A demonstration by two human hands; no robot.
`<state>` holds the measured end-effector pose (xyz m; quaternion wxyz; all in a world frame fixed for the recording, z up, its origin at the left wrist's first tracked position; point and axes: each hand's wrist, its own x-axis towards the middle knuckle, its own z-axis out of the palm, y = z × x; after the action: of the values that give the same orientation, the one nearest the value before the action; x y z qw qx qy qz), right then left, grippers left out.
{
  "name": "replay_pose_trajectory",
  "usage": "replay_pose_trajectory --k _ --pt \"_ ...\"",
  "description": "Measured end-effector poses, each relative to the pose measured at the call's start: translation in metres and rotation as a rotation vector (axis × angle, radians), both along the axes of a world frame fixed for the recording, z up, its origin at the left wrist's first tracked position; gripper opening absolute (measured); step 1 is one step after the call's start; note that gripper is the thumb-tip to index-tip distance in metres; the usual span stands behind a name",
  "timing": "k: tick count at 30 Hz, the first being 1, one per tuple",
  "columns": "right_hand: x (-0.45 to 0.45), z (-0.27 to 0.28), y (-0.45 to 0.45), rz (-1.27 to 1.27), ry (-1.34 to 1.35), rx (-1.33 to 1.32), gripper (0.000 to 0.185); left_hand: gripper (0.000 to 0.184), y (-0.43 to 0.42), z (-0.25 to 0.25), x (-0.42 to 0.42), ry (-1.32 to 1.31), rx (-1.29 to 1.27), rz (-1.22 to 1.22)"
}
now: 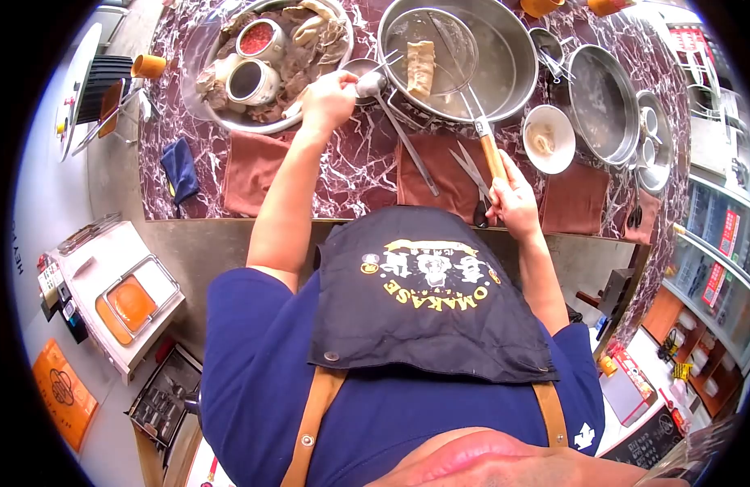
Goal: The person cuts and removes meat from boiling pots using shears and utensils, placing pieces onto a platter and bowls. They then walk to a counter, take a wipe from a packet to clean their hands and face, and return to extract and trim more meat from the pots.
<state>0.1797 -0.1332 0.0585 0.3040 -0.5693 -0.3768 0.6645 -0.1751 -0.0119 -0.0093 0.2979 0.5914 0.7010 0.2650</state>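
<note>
My right hand (514, 201) is closed round the wooden handle of a wire strainer (495, 154). Its mesh basket is over the large steel pot (525, 85) of cloudy liquid, with a pale, ridged piece of food (420, 69) in it. My left hand (329, 101) is closed beside the pot's left side, at a small metal bowl; what its fingers grip is hard to make out. A ladle (411, 150) lies close to it, handle slanting toward the counter's front edge. Scissors (472, 172) lie just left of my right hand.
At the left stands a wide basin (350, 40) of dark meat pieces, with a jar of red chopped stuff (257, 37) and another jar (253, 81). A white bowl (549, 146) and a second steel pot (606, 105) are right. Brown cloths (253, 174) line the front edge.
</note>
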Motion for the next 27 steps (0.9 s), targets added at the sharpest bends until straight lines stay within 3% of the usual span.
replay_pose_trajectory --k 2,17,20,23,24,27 --pt "-0.002 -0.003 -0.004 0.007 -0.013 0.017 0.057 0.021 0.004 -0.009 0.011 0.146 0.203 -0.035" --pt "-0.01 0.011 -0.012 0.059 -0.107 0.065 0.059 0.022 0.03 -0.038 0.045 -0.105 0.088 -0.097" --pt "-0.01 0.012 -0.012 -0.015 -0.042 0.017 0.059 0.02 0.021 -0.047 0.055 -0.933 -0.121 0.039" --pt "-0.011 0.016 -0.013 -0.069 0.061 -0.026 0.057 0.02 0.006 -0.038 0.059 -1.266 -0.21 0.157" --pt "-0.012 0.017 -0.011 -0.087 0.087 -0.028 0.057 0.02 0.005 -0.044 0.06 -1.231 -0.13 0.179" --pt "-0.025 0.017 -0.002 -0.099 0.132 -0.047 0.054 0.019 0.006 -0.028 0.039 -1.465 -0.094 0.238"
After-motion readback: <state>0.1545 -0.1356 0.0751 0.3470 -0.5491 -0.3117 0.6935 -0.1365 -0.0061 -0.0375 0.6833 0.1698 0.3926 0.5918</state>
